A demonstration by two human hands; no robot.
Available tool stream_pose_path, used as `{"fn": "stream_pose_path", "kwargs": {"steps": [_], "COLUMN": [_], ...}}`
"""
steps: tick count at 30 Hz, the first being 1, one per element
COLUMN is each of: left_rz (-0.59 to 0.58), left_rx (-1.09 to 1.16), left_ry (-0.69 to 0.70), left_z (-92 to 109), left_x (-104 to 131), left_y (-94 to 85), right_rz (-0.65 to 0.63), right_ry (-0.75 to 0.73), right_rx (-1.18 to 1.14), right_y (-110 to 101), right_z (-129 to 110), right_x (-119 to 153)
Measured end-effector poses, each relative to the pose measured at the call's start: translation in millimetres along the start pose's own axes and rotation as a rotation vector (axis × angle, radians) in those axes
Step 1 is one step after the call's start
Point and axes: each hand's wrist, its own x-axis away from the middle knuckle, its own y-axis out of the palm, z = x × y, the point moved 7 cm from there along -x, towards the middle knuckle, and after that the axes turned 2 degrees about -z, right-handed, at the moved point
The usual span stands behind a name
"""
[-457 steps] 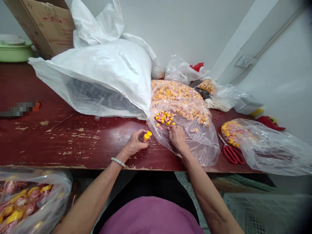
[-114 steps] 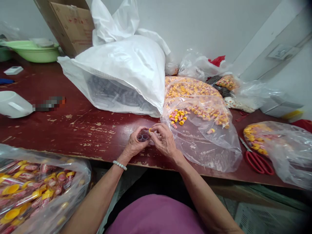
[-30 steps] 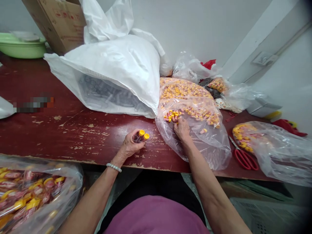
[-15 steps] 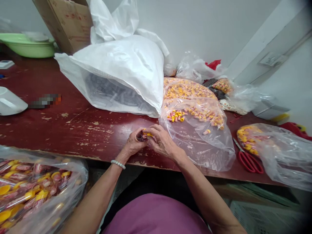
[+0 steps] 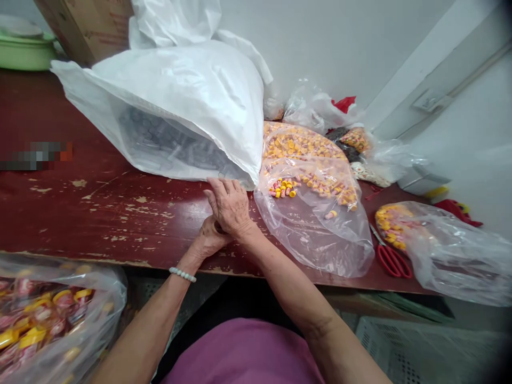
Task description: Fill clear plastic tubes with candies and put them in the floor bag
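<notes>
Head view: we have both hands mid-frame, just above the near part of the bench (image 5: pixel 100 213). Left hand (image 5: pixel 206 240) is lower, curled round what looks like a tube (image 5: pixel 218 227); only a dark round edge shows, so we can't count how many or read the tube's long axis. Right hand (image 5: pixel 231 208) lies across it, back up, fingers toward the top of the frame. Its palm side is hidden, so we can't tell whether it grips anything.

Key relation: the white sack (image 5: pixel 192 74) sits directly above the hands in frame, its open mouth facing down-frame and running from upper left to lower right. Clear tubes (image 5: pixel 172 144) show inside, lying at mixed angles. Right fingertips are just beside the lower lip; contact unclear. Right hand is nearer to the mouth than the left.

Small yellow-capped pieces (image 5: pixel 284 188) sit in a cluster right of the right hand and slightly above it, at the clear plastic bag (image 5: pixel 320 253); right hand is nearer there too. One loose capped piece (image 5: pixel 331 215) lies on its side farther right, cap toward the right. Red-handled scissors (image 5: pixel 394 261) lie right of that bag, handles down-frame. Filled bag (image 5: pixel 116 298) at lower left, nearer the left hand.
</notes>
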Motion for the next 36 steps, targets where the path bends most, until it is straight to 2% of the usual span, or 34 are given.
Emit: {"fn": "stream_pose_path", "kwargs": {"steps": [2, 4, 6, 8, 9, 11, 12, 15, 20, 29, 36], "left_rz": [-0.01, -0.027, -0.048, -0.062, -0.062, -0.051, -0.047, -0.029, -0.031, -0.041, -0.061], "left_rx": [-0.002, 0.03, 0.055, 0.053, 0.042, 0.027, 0.021, -0.003, -0.005, 0.065, 0.031], "left_ry": [-0.005, 0.02, 0.056, 0.071, 0.068, 0.062, 0.062, 0.057, 0.039, -0.008, 0.006], "left_z": [-1, 1, 4, 5, 4, 4, 4, 8, 19, 11, 18], "left_x": [0, 0, 0, 1, 1, 1, 0, 0, 1, 2, 1], "left_y": [0.5, 1.7, 3.3, 4.5, 4.8, 4.8, 4.8, 3.9, 2.4, 3.3, 2.7], "right_rz": [0.018, 0.088, 0.206, 0.3, 0.268, 0.017, -0.031, -0.089, -0.094, -0.027, -0.058], "right_ry": [-0.027, -0.07, -0.016, 0.19, 0.295, 0.501, 0.543, 0.6, 0.63, 0.646, 0.632], "right_rx": [-0.027, -0.093, -0.135, -0.077, 0.001, 0.221, 0.248, 0.291, 0.295, 0.316, 0.254], "right_y": [-3, -18, -39, -57, -59, -49, -46, -36, -28, -53, -54], "right_z": [-2, 8, 41, 98, 128, 187, 209, 249, 267, 283, 299], "right_x": [4, 7, 11, 18, 22, 34, 42, 64, 84, 99, 93]}}
